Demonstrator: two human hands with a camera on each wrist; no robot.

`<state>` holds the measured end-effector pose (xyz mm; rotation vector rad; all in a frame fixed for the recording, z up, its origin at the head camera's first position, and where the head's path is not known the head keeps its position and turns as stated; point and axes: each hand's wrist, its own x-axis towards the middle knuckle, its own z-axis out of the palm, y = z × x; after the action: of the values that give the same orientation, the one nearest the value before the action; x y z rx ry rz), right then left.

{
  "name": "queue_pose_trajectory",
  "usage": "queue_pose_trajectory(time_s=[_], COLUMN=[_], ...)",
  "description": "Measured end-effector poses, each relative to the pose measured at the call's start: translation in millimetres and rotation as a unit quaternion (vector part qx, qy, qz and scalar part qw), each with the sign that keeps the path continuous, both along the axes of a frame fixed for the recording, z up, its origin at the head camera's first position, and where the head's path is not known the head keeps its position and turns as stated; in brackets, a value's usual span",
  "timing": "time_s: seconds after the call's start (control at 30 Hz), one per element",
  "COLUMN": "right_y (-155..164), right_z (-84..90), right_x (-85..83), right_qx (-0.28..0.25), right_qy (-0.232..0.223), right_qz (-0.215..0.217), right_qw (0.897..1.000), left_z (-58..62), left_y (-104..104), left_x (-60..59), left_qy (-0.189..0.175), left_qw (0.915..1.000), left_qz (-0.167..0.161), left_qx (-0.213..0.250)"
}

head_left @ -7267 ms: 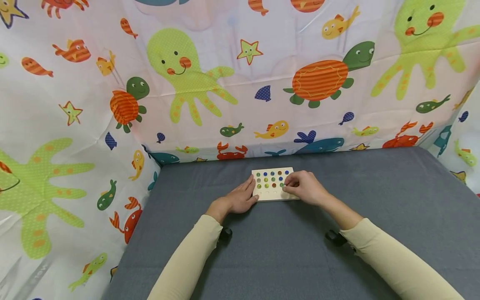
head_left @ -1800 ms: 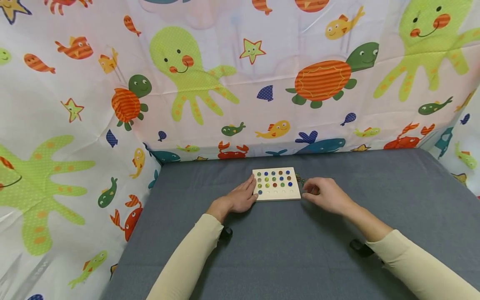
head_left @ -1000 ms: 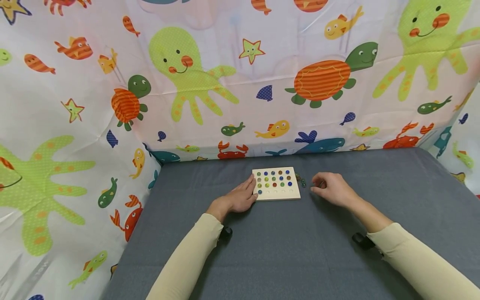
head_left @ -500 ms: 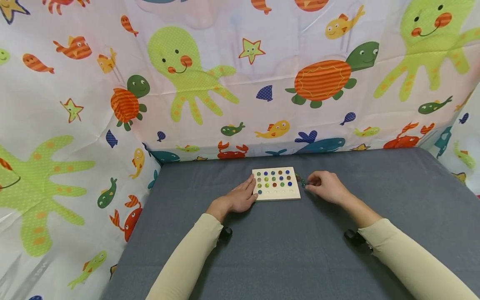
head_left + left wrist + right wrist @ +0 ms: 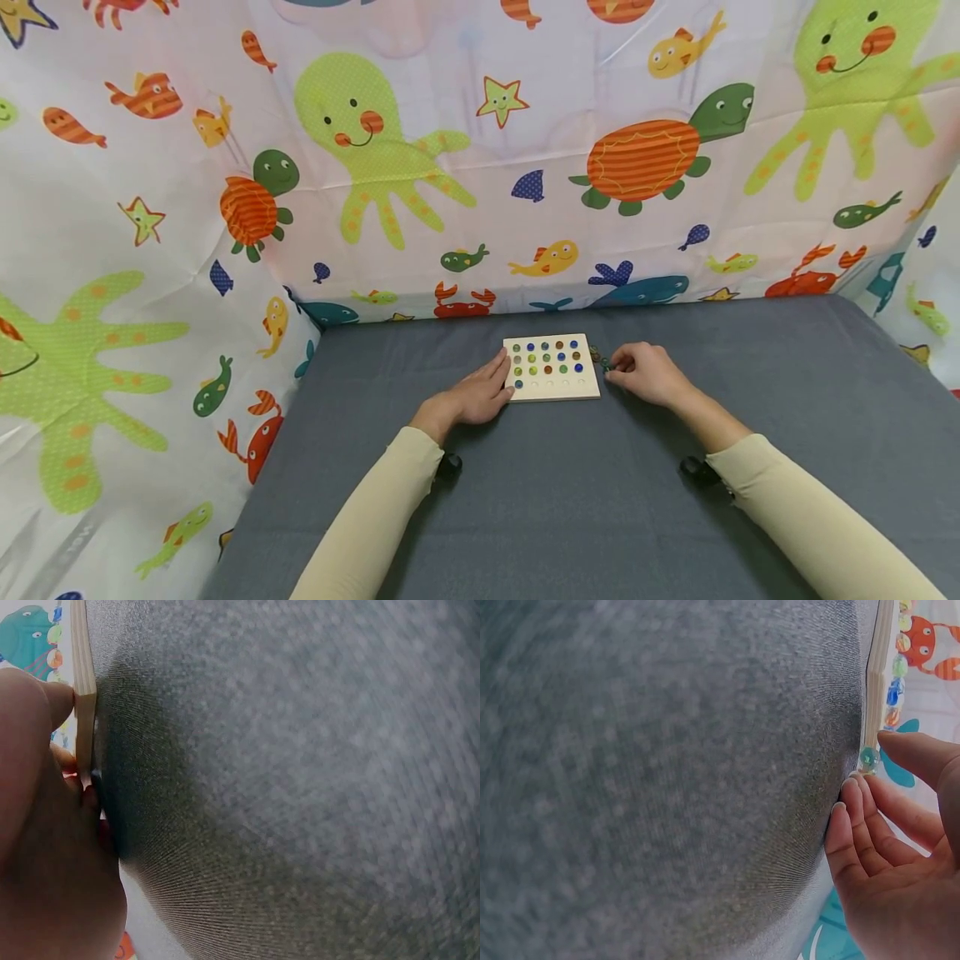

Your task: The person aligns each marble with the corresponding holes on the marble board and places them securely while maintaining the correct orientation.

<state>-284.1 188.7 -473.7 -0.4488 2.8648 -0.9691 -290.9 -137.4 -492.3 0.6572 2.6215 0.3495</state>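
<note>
A pale wooden board (image 5: 555,392) lies on the grey cloth, with rows of round hollows holding coloured glass marbles. Three rows are filled. In the nearest row one blue marble (image 5: 518,384) sits at the left end. My left hand (image 5: 477,396) rests along the board's left side, fingers straight, thumb at the near corner. My right hand (image 5: 648,373) is just off the board's right edge. In the right wrist view its thumb and index finger stand apart on either side of a greenish marble (image 5: 868,759), with the fingertips right at it.
Other loose marbles (image 5: 595,353) lie close beside the board's right edge. The grey cloth (image 5: 555,500) covers the table. Behind and to the left hangs a white curtain (image 5: 480,158) printed with sea animals. A black wrist strap device (image 5: 697,471) sits under the right sleeve.
A blue marble now sits in the nearest row, unlike several seconds ago. My right hand drew back to the right, then came left again to the loose marbles. The left hand stays put.
</note>
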Motion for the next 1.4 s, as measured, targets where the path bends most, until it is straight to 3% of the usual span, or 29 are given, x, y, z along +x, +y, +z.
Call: queue_pose_trajectory(time_s=[0.1,0.33,0.8,1.4], right_y=[-0.6,-0.7,-1.6,7.9], right_z=[-1.1,-4.2,-4.0,1.7], right_x=[-0.2,-3.6,-3.5,2.1], right_qx=[0.002,0.005,-0.002,-0.018], right_qy=[0.005,0.006,0.015,-0.009], right_qz=[-0.002,-0.007,-0.002,-0.006], right_qw=[1.0,1.0,1.0,1.0], left_z=[-5.3,-4.1,-13.0,-9.7], left_y=[-2.0,-0.4,-1.5,-0.5], left_x=[-3.4,-2.8,-6.8,-7.1], left_qy=[-0.001,-0.002,0.003,-0.007], left_qw=[1.0,1.0,0.9999,0.9999], left_qz=[-0.003,0.0,-0.007,0.002], left_qx=[0.003,0.0,0.011,0.011])
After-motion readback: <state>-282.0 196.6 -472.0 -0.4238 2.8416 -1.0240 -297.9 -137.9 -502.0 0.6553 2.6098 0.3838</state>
